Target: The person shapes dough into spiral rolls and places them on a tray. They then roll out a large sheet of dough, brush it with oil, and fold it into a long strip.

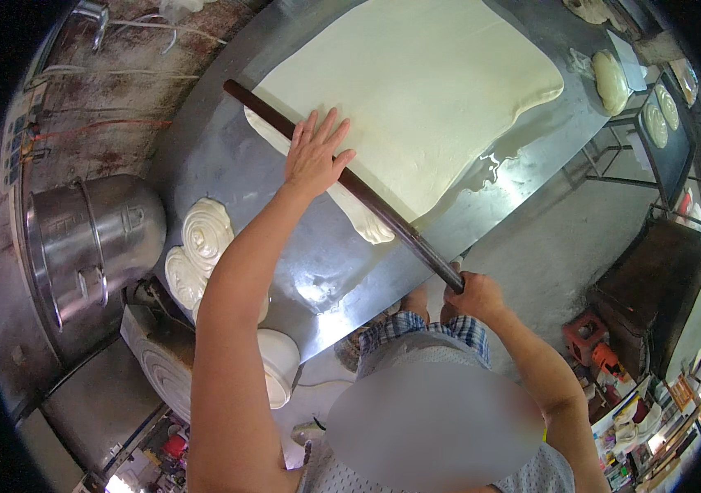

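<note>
A large sheet of pale dough (412,92) lies spread on a metal worktable (301,271). A long dark rolling pin (381,206) lies slantwise across the sheet's near edge, and a strip of dough shows on the near side of it. My left hand (316,154) rests on the pin and the dough, palm down with the fingers apart. At the table's edge my right hand (475,294) is closed around the pin's near end.
Coiled dough pieces (207,234) sit at the table's left, beside a white bucket (279,363) and a large steel pot (98,237). A dough lump (610,83) lies at the far right, near a dark tray (673,154) with more coils. Liquid glistens along the table's right edge.
</note>
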### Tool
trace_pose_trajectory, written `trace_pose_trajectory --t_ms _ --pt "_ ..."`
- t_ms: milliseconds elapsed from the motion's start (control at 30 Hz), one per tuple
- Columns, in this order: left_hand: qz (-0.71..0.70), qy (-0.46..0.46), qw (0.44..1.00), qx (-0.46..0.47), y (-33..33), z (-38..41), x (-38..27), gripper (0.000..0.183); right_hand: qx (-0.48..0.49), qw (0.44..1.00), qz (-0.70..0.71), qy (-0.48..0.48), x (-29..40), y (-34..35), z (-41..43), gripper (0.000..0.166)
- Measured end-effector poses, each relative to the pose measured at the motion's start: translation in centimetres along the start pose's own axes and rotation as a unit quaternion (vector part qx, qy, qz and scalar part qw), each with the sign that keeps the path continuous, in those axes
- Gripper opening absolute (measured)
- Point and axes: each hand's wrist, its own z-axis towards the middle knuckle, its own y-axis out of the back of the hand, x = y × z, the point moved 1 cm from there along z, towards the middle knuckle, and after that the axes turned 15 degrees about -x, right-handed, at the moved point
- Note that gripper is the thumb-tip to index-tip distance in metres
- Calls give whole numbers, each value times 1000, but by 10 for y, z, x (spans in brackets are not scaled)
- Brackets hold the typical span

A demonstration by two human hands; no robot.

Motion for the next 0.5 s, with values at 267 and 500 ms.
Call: trace_pose_trajectory --t_ms 267,500 --pt "-56 -6 998 -13 15 -81 38 63 29 999 27 32 20 -41 -25 40" --pt "-36 49 998 26 29 -161 68 64 100 991 77 43 43 -70 -42 53"
